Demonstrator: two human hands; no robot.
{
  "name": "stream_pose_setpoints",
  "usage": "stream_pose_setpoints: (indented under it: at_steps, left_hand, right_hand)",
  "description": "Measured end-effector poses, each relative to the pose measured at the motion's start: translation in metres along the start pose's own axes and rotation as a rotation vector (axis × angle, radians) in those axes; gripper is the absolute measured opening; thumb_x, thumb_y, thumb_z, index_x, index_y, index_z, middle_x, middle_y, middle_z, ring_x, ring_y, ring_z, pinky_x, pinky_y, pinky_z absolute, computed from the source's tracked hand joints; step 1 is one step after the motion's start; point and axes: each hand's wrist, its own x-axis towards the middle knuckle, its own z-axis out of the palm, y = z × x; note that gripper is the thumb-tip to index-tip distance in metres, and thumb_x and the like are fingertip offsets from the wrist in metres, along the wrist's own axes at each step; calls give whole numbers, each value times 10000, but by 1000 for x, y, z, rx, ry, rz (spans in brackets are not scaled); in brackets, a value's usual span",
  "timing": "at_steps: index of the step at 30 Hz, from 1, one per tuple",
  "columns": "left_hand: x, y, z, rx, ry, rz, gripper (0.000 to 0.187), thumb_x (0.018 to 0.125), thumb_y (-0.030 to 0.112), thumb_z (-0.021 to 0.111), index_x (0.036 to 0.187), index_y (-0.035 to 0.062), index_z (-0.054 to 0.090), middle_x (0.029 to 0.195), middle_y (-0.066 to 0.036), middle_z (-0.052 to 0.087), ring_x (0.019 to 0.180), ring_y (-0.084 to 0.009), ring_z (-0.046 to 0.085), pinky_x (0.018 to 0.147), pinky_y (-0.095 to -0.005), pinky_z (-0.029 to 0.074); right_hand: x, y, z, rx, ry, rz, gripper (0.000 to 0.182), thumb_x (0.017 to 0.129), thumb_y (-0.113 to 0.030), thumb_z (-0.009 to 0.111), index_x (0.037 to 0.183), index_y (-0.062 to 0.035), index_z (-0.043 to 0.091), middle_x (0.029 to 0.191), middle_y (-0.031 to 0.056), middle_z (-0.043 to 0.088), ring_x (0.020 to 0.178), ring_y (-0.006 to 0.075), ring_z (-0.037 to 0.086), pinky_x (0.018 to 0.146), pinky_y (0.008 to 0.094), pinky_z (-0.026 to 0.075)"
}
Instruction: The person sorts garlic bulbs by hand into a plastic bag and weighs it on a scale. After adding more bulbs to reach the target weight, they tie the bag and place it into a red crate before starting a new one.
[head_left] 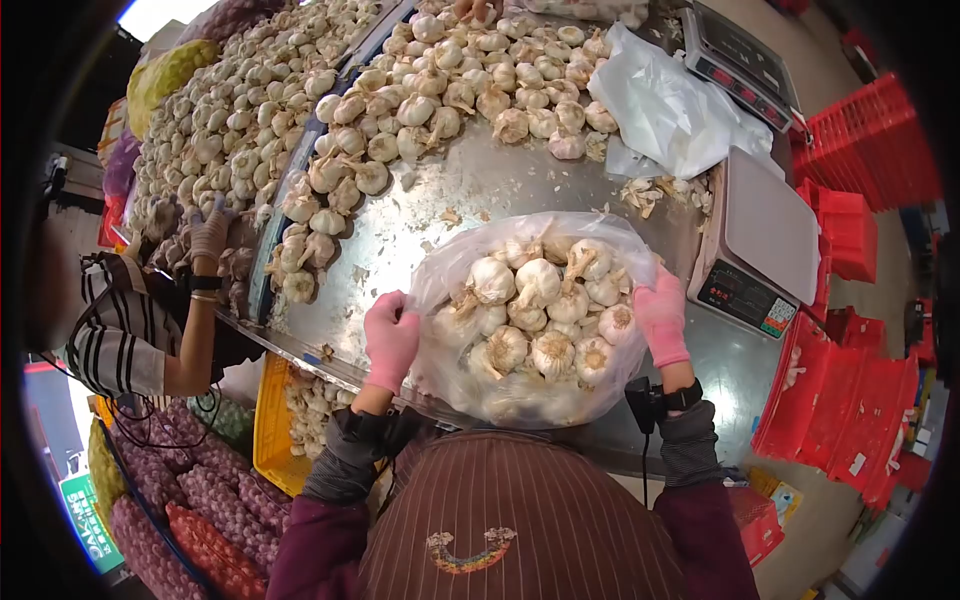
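Observation:
A clear plastic bag with its mouth spread wide stands at the near edge of the metal table, full of garlic bulbs. My left hand, in a pink glove, is closed on the bag's left rim. On the opposite side my right hand, gloved in pink too, grips the right rim. Fingertips of both hands are partly hidden by the plastic. Loose garlic is heaped on the table beyond the bag.
A digital scale stands at right, with a second scale behind it. White plastic bags lie near them. Red crates are stacked at right. At left, a co-worker's gloved hand touches another garlic heap. A yellow crate sits below.

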Motion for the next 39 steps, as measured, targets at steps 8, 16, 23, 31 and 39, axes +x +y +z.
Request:
stream_pose_setpoints:
  at_steps: [8, 16, 23, 31, 39]
  left_hand:
    - [16, 93, -37, -793, -166, -82, 213, 776, -92, 439, 908, 7, 574, 807, -17, 575, 724, -114, 553, 685, -214, 468]
    - [68, 36, -39, -371, -26, 273, 222, 752, -62, 525, 968, -18, 555, 973, -102, 571, 869, -188, 556, 770, -281, 472]
    - [41, 84, 1, 1161, -716, 938, 265, 723, 325, 634, 803, 76, 597, 786, -97, 553, 876, -275, 566, 847, -432, 449]
    - [95, 150, -84, 326, -958, 588, 251, 768, 175, 645, 981, 41, 628, 891, -126, 633, 887, -303, 616, 842, -387, 484]
    - [250, 120, 150, 834, -438, 863, 360, 704, 151, 649, 1053, 107, 572, 1021, -145, 558, 1003, -344, 544, 816, -466, 482]
  right_hand:
    - [-43, -84, -98, 1019, 34, 155, 212, 925, -186, 572, 983, 5, 643, 764, -25, 551, 654, 88, 482, 600, 230, 395]
    - [-38, -48, -94, 438, 312, -89, 344, 754, 58, 420, 1003, 27, 656, 795, -2, 613, 653, 65, 499, 593, 208, 408]
    - [1, -31, -75, 272, 259, -146, 274, 752, -19, 487, 968, 36, 646, 755, 84, 648, 681, 166, 586, 669, 298, 472]
    - [-5, -68, -117, 377, 89, -110, 358, 699, 25, 626, 1056, 6, 640, 800, 48, 633, 733, 179, 623, 733, 284, 492]
    - [179, -179, 58, -609, -267, -253, 382, 768, -129, 637, 1146, -169, 608, 1131, 112, 581, 993, 295, 602, 882, 418, 485]
